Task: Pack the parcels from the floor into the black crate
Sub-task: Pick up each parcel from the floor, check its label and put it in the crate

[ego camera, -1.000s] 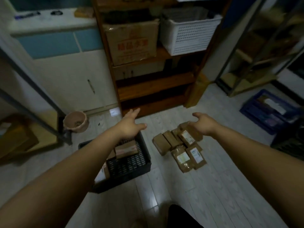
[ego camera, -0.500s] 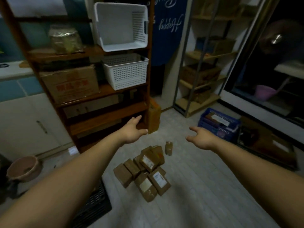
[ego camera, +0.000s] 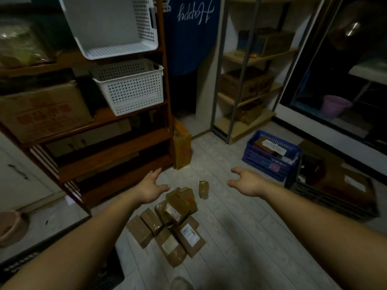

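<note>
Several brown taped parcels (ego camera: pixel 169 225) lie heaped on the pale plank floor in the middle of the view. One small parcel (ego camera: pixel 203 189) stands apart, just beyond the heap. My left hand (ego camera: pixel 151 188) hovers open above the heap's far left side. My right hand (ego camera: pixel 246 182) is open too, to the right of the small parcel, holding nothing. Only a corner of the black crate (ego camera: pixel 104 277) shows at the bottom left, mostly hidden under my left forearm.
A wooden shelf unit (ego camera: pixel 113 151) with white baskets and cardboard boxes stands at left. A yellow box (ego camera: pixel 182 145) leans by its foot. A blue crate (ego camera: pixel 270 158) and another black crate (ego camera: pixel 330 195) sit at right, near a metal rack.
The view has swung right and up: the black crate slid out to the lower left and the right side of the room came in. Both hands stay open and spread over the parcels.
</note>
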The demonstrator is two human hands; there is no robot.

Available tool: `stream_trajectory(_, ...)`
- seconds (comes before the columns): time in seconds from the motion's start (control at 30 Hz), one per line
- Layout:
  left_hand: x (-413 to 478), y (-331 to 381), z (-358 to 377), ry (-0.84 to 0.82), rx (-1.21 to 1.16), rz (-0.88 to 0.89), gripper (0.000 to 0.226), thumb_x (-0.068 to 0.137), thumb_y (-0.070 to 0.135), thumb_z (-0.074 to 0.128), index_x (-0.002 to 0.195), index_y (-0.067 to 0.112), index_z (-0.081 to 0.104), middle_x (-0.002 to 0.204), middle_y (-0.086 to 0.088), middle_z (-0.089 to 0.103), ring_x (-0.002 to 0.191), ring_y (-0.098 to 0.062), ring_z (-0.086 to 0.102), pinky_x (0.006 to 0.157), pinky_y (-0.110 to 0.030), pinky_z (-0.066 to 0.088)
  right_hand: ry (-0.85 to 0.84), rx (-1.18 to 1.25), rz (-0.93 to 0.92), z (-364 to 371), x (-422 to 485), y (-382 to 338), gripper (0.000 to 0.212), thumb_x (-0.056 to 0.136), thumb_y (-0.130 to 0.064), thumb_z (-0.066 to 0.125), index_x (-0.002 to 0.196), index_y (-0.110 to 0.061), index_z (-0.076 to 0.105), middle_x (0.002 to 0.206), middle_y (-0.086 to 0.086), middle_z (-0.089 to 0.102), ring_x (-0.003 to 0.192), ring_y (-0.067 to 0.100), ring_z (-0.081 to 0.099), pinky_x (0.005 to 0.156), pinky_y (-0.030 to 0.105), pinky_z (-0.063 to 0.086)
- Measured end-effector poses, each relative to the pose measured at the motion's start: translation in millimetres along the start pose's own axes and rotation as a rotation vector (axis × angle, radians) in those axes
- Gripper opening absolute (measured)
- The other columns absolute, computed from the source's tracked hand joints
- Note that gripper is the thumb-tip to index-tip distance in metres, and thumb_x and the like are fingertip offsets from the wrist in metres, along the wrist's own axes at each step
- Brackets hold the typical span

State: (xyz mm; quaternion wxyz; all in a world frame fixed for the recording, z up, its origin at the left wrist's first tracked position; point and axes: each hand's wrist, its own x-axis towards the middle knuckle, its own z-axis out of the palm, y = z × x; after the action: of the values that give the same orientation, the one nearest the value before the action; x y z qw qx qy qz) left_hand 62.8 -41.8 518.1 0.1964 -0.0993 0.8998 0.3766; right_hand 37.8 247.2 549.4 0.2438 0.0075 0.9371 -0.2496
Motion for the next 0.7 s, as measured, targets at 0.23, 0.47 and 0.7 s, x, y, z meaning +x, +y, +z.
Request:
stream_trajectory(0.23,91.2,-18.6,3.0,-0.084,-0.039,-0.078,0.079,0.090,0.043,0.055,0.151,0.025,0.009,0.160,-0.005,0.005,0.146,-0.027,0.012,0.116,-0.042,0.018,-0.098,-0.035,0.053,-17.8,87.3,2.3,0.067,0.094,-0.040,0.053,0.150,-0.015,0.026,0.155,0.007,0.027,0.139,0.024,0.032,0.110,0.027,0.026)
stream_trajectory(0.47,141.9,-60.7,9.4,-0.065,-0.127,-0.251,0.078,0.091,0.041,0.055,0.151,0.021,0.009,0.160,-0.007,0.006,0.145,-0.027,0.013,0.117,-0.040,0.020,-0.250,-0.028,0.023,3.8,188.2,-22.5,0.060,0.095,-0.035,0.053,0.146,-0.010,0.033,0.148,0.009,0.038,0.133,0.024,0.041,0.105,0.027,0.033)
stream_trajectory(0.7,201.9,-118.4,60.4,0.048,-0.365,-0.480,0.102,0.062,0.066,0.063,0.147,0.022,0.027,0.143,-0.010,0.044,0.125,-0.025,0.048,0.102,-0.039,0.044,-0.481,-0.133,-0.173,81.7,322.3,-30.8,0.010,0.094,-0.023,0.056,0.085,-0.027,0.058,0.086,-0.010,0.056,0.079,0.007,0.056,0.070,0.022,0.045)
